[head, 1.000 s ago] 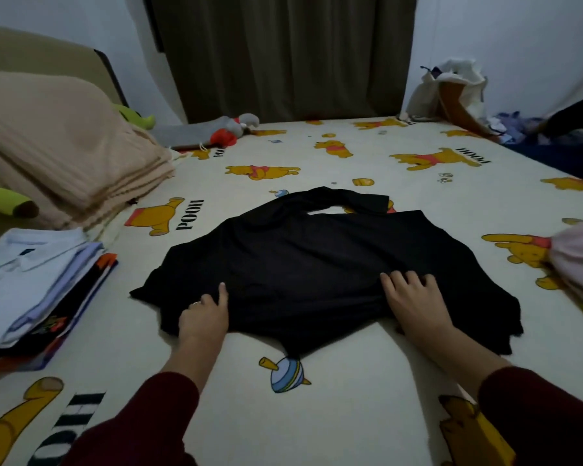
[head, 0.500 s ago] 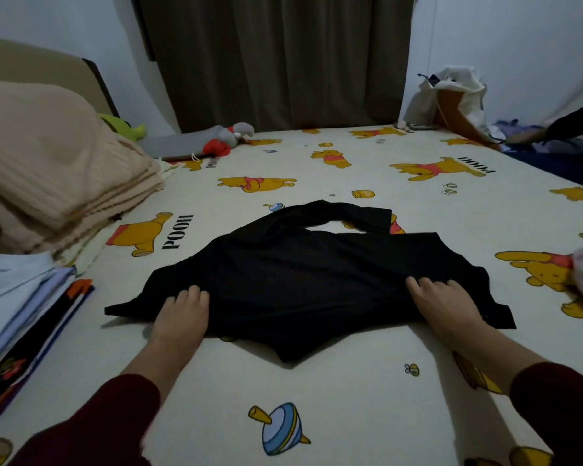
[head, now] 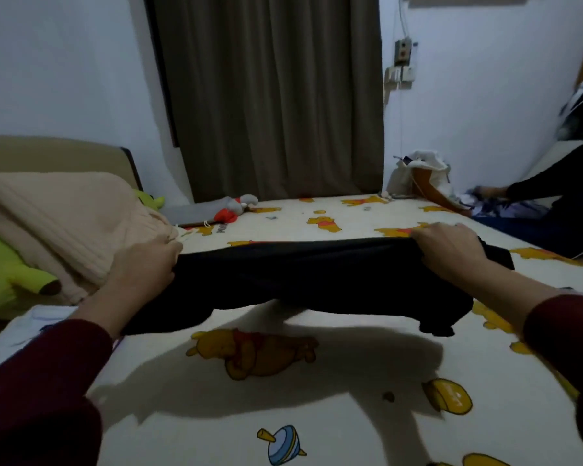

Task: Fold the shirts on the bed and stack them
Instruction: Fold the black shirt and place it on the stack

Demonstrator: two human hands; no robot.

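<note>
A black shirt (head: 317, 274) hangs stretched in the air above the bed (head: 317, 398), casting a shadow on the cartoon-print sheet. My left hand (head: 142, 267) grips its left end and my right hand (head: 448, 250) grips its right end, both with fingers curled over the top edge. The shirt's lower edge droops, lowest at the right. A corner of the folded shirt stack (head: 37, 324) shows at the left edge, partly hidden behind my left sleeve.
A beige folded blanket (head: 58, 223) and a green plush toy (head: 11, 274) lie at the left. A grey and red toy (head: 229, 210) and a white bag (head: 421, 176) sit at the far edge. Another person's dark sleeve (head: 546, 186) reaches in at the right.
Both hands have closed on the black shirt and lifted it off the sheet, spreading it wide. The view has tilted up, so the stack at the left is mostly out of sight.
</note>
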